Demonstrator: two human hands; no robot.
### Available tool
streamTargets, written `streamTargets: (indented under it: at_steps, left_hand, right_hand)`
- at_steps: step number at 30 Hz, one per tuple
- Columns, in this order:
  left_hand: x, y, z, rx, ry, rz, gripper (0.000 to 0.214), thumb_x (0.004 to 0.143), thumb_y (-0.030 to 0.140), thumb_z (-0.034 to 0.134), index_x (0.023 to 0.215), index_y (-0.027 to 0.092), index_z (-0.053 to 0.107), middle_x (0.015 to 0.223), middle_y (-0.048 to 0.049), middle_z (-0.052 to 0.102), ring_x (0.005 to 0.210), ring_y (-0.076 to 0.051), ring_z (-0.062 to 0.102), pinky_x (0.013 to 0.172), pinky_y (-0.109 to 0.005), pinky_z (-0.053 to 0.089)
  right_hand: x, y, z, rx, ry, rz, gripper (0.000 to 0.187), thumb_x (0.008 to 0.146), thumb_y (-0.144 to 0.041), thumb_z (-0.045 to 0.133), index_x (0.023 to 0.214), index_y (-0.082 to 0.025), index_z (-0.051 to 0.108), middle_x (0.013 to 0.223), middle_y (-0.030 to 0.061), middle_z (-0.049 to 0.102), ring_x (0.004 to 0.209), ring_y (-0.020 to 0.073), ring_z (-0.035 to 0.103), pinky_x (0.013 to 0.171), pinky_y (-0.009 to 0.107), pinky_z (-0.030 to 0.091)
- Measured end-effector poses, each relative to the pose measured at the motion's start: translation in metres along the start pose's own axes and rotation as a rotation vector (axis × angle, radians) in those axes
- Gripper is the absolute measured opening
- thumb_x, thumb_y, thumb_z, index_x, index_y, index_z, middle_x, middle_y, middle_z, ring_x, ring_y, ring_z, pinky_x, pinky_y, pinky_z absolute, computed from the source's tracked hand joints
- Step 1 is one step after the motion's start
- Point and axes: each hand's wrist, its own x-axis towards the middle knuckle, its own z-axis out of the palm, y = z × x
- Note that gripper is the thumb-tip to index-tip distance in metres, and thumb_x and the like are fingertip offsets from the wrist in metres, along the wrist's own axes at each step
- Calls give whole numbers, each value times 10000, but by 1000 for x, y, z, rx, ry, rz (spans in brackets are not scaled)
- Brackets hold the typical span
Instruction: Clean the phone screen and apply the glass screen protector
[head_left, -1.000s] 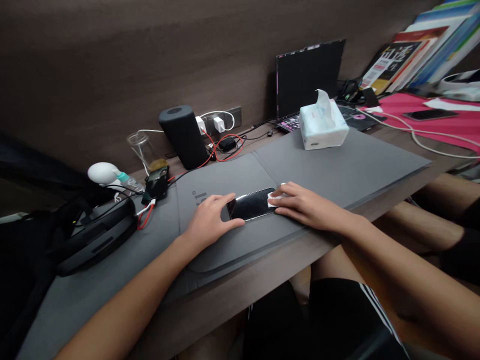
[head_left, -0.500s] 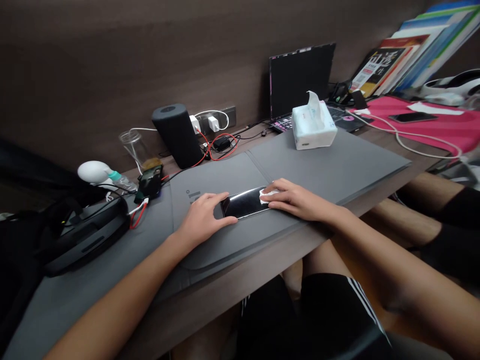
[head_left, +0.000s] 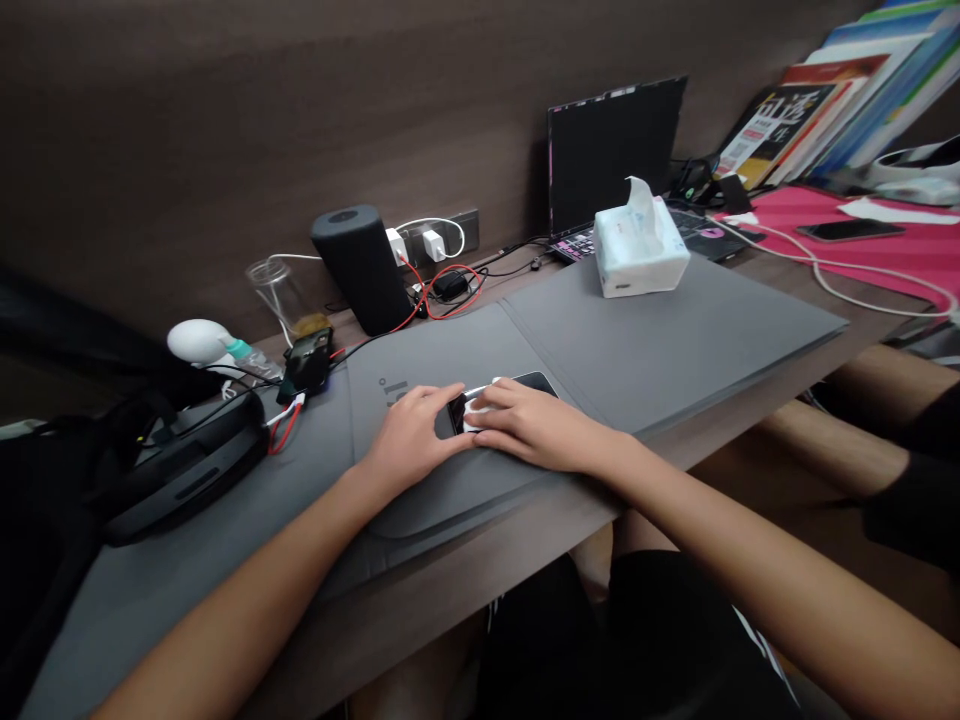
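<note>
A black phone (head_left: 529, 383) lies flat on a grey desk mat (head_left: 675, 330), screen up. My left hand (head_left: 411, 435) clasps its left end, thumb at the near edge and fingers over the far edge. My right hand (head_left: 529, 425) lies on the screen with the fingers pressed together on a small white wipe (head_left: 478, 409), close to my left fingers. Most of the screen is hidden under my right hand; only the phone's right end shows.
A white tissue pack (head_left: 640, 250) stands at the mat's back right, before a dark laptop (head_left: 611, 165). A black speaker (head_left: 361, 268), chargers and red wires sit by the wall. A black headset (head_left: 180, 475) lies left. Books, a pink mat and another phone (head_left: 849, 229) lie at far right.
My right hand has slid the white wipe leftward along the phone screen, from its right end to near my left fingers. My left hand has kept its hold on the phone.
</note>
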Motion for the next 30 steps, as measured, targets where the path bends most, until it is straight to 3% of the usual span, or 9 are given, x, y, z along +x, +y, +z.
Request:
streamTargets:
  at_steps: [6, 11, 17, 21, 26, 30]
  left_hand:
    - [1, 1, -2, -20, -16, -28, 638, 793, 506, 772, 1342, 236, 590, 1257, -84, 686, 1189, -278, 609, 1033, -436, 478]
    - [1, -1, -1, -19, -17, -24, 636, 805, 495, 761, 1348, 213, 586, 1255, -93, 683, 1190, -273, 609, 1022, -421, 486]
    - [0, -1, -1, -15, -22, 3, 596, 825, 480, 745, 1334, 211, 588, 1266, -95, 682, 1202, -270, 607, 1023, -427, 487]
    - [0, 1, -2, -23, -25, -25, 618, 808, 494, 760, 1337, 227, 585, 1250, -91, 685, 1197, -271, 607, 1014, -438, 489]
    - [1, -1, -1, -42, -19, -22, 611, 800, 507, 762, 1330, 257, 588, 1238, -79, 685, 1180, -277, 609, 996, -457, 496]
    - [1, -2, -2, -45, -26, -12, 616, 803, 510, 758, 1330, 237, 591, 1238, -89, 683, 1186, -277, 605, 996, -446, 500]
  right_hand:
    - [-30, 21, -12, -44, 70, 146, 354, 1027, -368, 442, 1199, -183, 690, 1079, 130, 648, 979, 260, 561, 871, 438, 489]
    - [-16, 1, 0, -73, 71, 141, 385, 1018, -410, 452, 1211, -155, 666, 1081, 146, 640, 987, 273, 551, 883, 457, 489]
    - [-3, -11, 6, -38, 48, 79, 337, 1039, -319, 396, 1204, -186, 657, 1063, 122, 642, 1002, 254, 562, 882, 439, 501]
    - [-22, 5, -5, -49, 44, 117, 331, 1023, -262, 406, 1217, -195, 665, 1087, 133, 643, 1000, 260, 572, 855, 441, 515]
    - [-46, 43, -32, -70, 93, 176, 350, 1011, -265, 398, 1186, -219, 698, 1101, 141, 669, 972, 274, 602, 821, 458, 526]
    - [-42, 66, -52, -228, 116, 248, 361, 993, -361, 436, 1085, -206, 748, 1109, 163, 679, 979, 330, 606, 850, 529, 498]
